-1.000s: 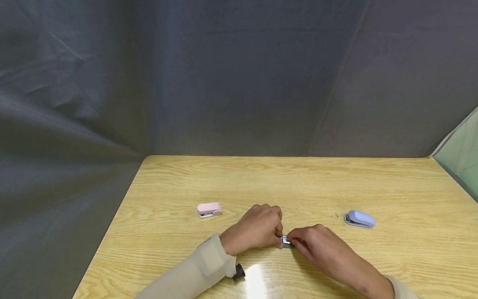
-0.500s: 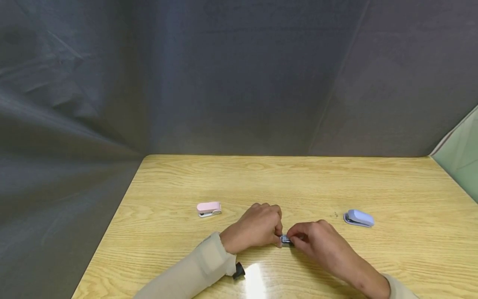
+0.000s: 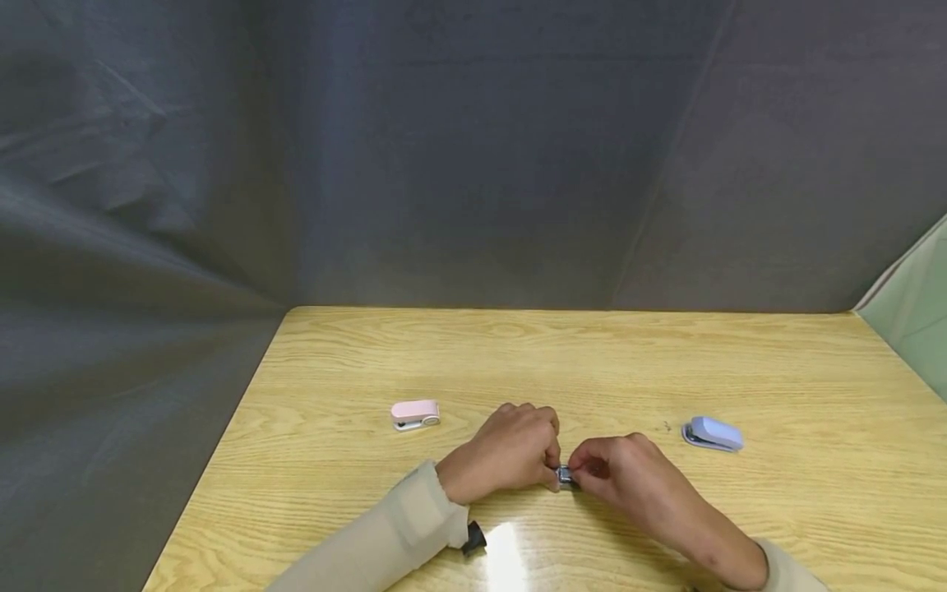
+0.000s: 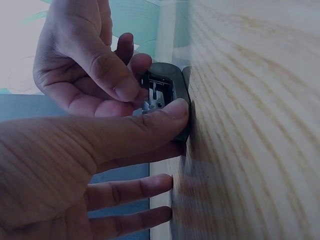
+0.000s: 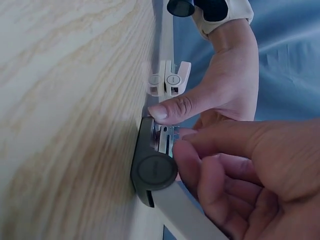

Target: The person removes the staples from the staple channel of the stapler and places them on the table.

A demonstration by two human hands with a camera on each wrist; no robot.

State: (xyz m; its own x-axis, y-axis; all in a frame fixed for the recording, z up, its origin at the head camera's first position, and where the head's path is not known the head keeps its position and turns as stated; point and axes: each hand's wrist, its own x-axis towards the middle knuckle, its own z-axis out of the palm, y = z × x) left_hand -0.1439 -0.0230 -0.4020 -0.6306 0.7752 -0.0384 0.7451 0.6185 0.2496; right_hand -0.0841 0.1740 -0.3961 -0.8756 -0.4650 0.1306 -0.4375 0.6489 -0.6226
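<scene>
Dark grey plastic forms a small round-hinged stapler (image 5: 156, 170), opened up on the yellowish wood-grain table (image 3: 518, 353) between our two hands. Our left hand (image 3: 510, 452) grips its front end, thumb on one side. Our right hand (image 3: 638, 481) is narrowed to a pinch at its silver metal channel (image 5: 163, 140), fingertips partly hidden. Farther out, a pink-and-white stapler (image 3: 415, 411) lies to the left and a pale blue stapler (image 3: 716, 431) to the right, wood stretching between each and the hands. More wood runs to the back edge, along dark grey cloth (image 3: 481, 164). Compared with one second ago, our right knuckles sit slightly higher; both outer staplers match.
</scene>
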